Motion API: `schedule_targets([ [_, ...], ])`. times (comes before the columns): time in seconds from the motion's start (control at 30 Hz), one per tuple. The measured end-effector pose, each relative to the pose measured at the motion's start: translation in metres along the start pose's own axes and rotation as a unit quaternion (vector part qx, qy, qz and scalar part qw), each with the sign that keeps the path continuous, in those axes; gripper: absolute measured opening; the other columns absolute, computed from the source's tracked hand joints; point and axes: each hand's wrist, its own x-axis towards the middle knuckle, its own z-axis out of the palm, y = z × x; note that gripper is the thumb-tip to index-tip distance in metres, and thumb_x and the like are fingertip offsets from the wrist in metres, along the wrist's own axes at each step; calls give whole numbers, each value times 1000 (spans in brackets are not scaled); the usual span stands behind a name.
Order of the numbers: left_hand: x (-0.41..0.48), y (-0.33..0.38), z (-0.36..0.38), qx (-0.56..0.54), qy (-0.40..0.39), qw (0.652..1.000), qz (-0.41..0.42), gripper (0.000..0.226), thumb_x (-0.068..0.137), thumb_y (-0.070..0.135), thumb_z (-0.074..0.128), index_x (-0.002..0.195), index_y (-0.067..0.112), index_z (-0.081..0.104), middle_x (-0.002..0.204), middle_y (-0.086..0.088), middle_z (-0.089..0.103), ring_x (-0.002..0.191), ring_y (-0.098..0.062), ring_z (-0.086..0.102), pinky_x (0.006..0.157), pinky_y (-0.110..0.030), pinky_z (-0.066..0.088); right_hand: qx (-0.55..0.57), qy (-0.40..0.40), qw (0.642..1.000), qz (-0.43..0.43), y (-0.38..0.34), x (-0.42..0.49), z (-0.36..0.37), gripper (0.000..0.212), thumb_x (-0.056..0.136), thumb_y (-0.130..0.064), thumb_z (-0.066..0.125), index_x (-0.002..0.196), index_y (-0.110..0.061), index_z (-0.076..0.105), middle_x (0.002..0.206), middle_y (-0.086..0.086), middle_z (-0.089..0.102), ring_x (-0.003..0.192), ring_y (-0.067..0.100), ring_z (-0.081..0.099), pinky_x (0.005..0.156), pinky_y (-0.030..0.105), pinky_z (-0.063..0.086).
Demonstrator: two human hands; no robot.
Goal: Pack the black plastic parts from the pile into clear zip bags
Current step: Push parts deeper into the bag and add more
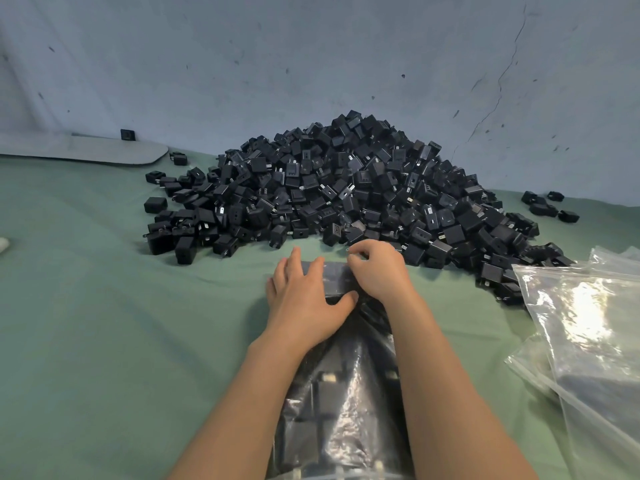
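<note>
Both hands (304, 299) on filled zip bag (346, 393)

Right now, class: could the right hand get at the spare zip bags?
Probably yes. The spare zip bags lie on the cloth right of the right hand, with bare cloth between; it must first let go of the filled bag.

The pile of black plastic parts (339, 192) looks matt, with a faint sheen on the flat faces. Small metal prongs (220, 211) glint silvery among them. The filled zip bag (346, 393) is clear plastic film, glossy and crinkled, throwing white highlights. The empty zip bags (581, 313) are the same shiny clear film. The surface (104, 306) is covered in green cloth, matt and softly creased. The wall (311, 64) is pale blue-grey: matt, rough, flecked and cracked.
</note>
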Motion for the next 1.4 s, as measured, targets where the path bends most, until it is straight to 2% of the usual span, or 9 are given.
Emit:
schedule_targets([
  [0.23,23,6,-8,0,25,1000,-3,48,94,42,44,137,21,44,151,-3,30,142,-26,14,115,-41,13,-114,-70,989,65,-23,40,7,38,98,-41,38,132,-37,54,154,11,25,140,36,21,115,48,19],
  [0.4,38,4,-12,-18,48,999,-4,43,94,38,45,133,20,47,147,-2,36,141,-24,19,116,-40,15,-173,-146,965,135,-30,65,23,52,98,-50,35,145,-28,38,160,7,4,146,36,0,116,58,1],
  [0.67,39,0,-17,-66,82,994,4,39,93,30,50,129,16,52,144,-4,42,138,-21,28,114,-35,19,-77,-47,984,153,-25,61,23,44,94,-30,46,137,-21,46,145,17,31,134,36,28,113,48,21],
  [0.83,26,-1,-35,-202,136,970,8,45,93,17,52,137,11,45,140,-5,42,128,-21,42,108,-26,27,163,-23,986,16,-37,27,-22,27,90,-16,46,110,-30,59,97,-2,58,73,14,55,63,25,44],
  [0.9,18,2,-42,-253,111,961,19,49,94,17,52,141,16,40,139,-1,43,120,-15,50,102,-23,37,188,-73,979,-27,-43,2,-43,27,88,-10,48,92,-33,62,82,-8,60,70,11,58,64,26,46],
  [1.0,-3,12,-52,-333,44,940,67,35,91,16,59,123,29,54,118,8,59,95,-4,62,83,-14,49,178,-131,973,-70,-49,-42,-59,36,86,-3,47,86,-32,67,83,1,67,76,14,59,82,39,52],
  [1.07,-19,16,-54,-345,47,934,78,21,88,15,64,100,32,60,101,6,68,88,-9,67,86,-28,53,190,-102,974,-76,-49,-69,-62,41,85,2,43,94,-29,67,95,4,70,83,22,62,89,45,51],
  [1.23,-61,15,-52,-444,23,895,-19,6,91,15,59,94,20,59,88,-8,73,82,-21,71,82,-39,56,280,-13,955,-93,-33,-143,-52,35,90,3,47,106,-25,59,108,-7,66,99,8,64,89,30,53],
  [1.4,-97,18,-46,-476,-58,877,-39,15,91,13,57,84,6,68,74,-7,73,66,-16,70,61,-23,57,131,-34,980,-149,-7,-189,-38,36,90,-6,54,103,-37,66,143,-12,40,137,-2,28,112,29,29],
])
